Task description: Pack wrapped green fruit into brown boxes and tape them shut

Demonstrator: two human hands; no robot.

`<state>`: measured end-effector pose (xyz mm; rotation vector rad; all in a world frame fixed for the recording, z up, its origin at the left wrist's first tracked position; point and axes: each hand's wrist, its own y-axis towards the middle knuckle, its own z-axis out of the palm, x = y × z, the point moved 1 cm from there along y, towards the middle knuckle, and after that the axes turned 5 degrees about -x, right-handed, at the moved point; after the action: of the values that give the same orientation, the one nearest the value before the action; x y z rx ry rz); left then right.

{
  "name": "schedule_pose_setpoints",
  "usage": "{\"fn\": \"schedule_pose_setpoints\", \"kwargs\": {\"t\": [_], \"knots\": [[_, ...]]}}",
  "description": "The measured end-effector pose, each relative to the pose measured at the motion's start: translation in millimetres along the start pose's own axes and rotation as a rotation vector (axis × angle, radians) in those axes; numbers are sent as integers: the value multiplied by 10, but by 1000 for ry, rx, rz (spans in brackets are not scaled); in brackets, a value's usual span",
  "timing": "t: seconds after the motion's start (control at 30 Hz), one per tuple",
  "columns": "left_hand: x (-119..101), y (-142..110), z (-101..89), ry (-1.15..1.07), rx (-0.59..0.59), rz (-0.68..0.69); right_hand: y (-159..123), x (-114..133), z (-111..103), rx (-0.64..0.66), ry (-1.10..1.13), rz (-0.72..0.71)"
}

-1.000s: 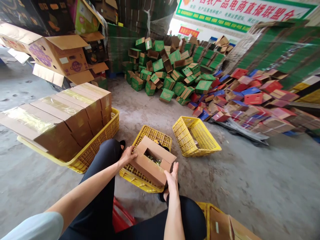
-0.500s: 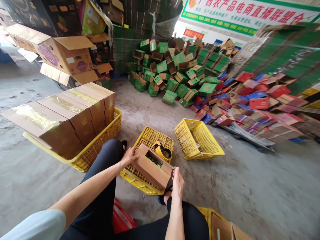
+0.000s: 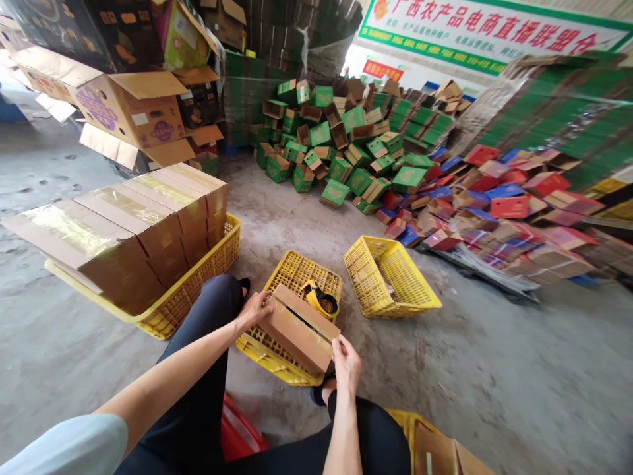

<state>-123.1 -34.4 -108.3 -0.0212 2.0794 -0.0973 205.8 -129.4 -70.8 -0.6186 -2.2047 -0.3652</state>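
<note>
A brown cardboard box (image 3: pixel 302 330) lies on an upturned yellow crate (image 3: pixel 291 264), its top flaps folded in with a narrow dark gap between them. My left hand (image 3: pixel 254 310) holds the box's left end, thumb and fingers at the top edge. At the opposite end, my right hand (image 3: pixel 347 363) has its fingers closed on the corner of the top flap. Just behind the box, touching or very near it, a yellow and black tape dispenser (image 3: pixel 320 300) rests on the crate. The box's contents are hidden now.
To the left, a yellow crate (image 3: pixel 148 323) holds several taped cardboard boxes (image 3: pixel 123 218). Another yellow crate (image 3: pixel 390 277) stands right of centre. Green cartons (image 3: pixel 341 168) and red and blue cartons (image 3: pixel 509 198) are heaped behind. A box in a crate (image 3: pixel 435 448) sits beside my right leg.
The right end flap has been folded in and the top opening covered, hiding the contents. My right hand has gone from flat against the end to gripping the top corner.
</note>
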Motion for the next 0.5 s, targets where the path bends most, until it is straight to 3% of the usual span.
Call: {"fn": "schedule_pose_setpoints", "kwargs": {"t": [0.5], "knots": [[-107, -71, -66, 86, 27, 7, 23, 4, 20, -15, -38, 82]]}}
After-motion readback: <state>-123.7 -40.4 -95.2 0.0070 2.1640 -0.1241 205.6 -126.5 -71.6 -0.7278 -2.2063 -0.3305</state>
